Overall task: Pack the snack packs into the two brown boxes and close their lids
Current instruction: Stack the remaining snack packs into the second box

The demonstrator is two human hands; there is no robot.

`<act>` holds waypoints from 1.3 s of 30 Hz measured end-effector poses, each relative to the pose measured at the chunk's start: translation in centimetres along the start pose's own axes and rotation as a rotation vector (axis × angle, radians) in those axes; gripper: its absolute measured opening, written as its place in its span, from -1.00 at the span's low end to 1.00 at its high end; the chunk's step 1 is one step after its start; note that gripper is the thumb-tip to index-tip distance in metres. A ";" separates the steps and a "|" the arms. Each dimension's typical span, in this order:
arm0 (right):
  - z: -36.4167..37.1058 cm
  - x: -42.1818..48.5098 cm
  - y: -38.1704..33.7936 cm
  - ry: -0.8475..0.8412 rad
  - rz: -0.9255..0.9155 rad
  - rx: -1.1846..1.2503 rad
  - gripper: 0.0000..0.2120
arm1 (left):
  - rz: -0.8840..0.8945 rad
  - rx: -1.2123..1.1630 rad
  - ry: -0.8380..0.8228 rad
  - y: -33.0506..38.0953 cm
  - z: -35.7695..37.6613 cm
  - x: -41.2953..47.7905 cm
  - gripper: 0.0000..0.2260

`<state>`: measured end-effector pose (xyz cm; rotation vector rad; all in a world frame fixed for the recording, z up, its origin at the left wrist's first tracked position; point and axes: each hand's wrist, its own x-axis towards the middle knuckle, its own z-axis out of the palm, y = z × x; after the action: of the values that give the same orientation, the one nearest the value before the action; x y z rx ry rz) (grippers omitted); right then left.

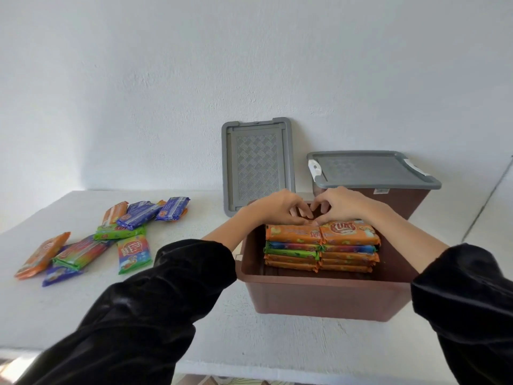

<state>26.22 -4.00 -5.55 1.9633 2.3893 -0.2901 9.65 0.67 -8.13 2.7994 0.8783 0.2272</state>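
An open brown box (319, 298) stands in front of me, holding two side-by-side stacks of snack packs (322, 247) with orange packs on top. My left hand (274, 208) and my right hand (340, 204) meet over the far edge of the stacks, fingertips pressing down on the top orange packs. A second brown box (399, 200) stands behind to the right with its grey lid (372, 169) on. Another grey lid (258, 165) leans upright against the wall. Several loose snack packs (111, 237) lie on the table at the left.
The white table (194, 323) runs to a front edge near the bottom of the view. A white wall rises right behind the boxes. The loose packs are orange, blue, green and rainbow coloured, some overlapping.
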 end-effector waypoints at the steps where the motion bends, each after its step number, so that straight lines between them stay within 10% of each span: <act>1: -0.3 0.3 -0.4 0.029 -0.012 -0.002 -0.54 | -0.019 -0.021 0.035 -0.3 -0.4 -0.4 -0.74; 20: 1.5 12.0 -22.9 0.092 -0.485 0.147 -0.69 | -0.902 -0.125 0.552 -12.9 -5.2 -25.9 -0.81; 31: 11.0 18.0 -36.3 -0.170 -0.499 -0.053 -0.36 | -1.567 -0.140 0.196 -25.0 -1.3 -37.4 -0.37; 39: 14.4 17.3 -37.6 -0.205 -0.402 -0.073 -0.47 | -1.546 -0.172 0.195 -26.6 -0.6 -38.1 -0.56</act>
<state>-15.21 3.47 -17.68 1.3367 2.5924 -0.3868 -35.93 0.11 -17.06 1.2750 2.4770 0.2589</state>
